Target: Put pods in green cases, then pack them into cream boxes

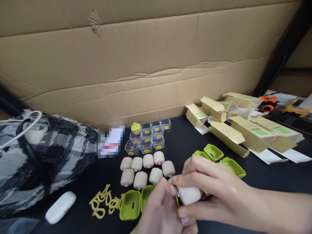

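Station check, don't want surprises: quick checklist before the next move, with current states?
1. Pale piece held in the right grip: ok.
2. Left grip holding the same piece: cannot tell, fingers overlap there.
3. Loose pale pieces in view: ok, eight grouped together.
4. Yellow loops separated: not ok, several overlap.
5. Green shells all fully visible: not ok, some partly covered.
6. White case apart from the loops: ok.
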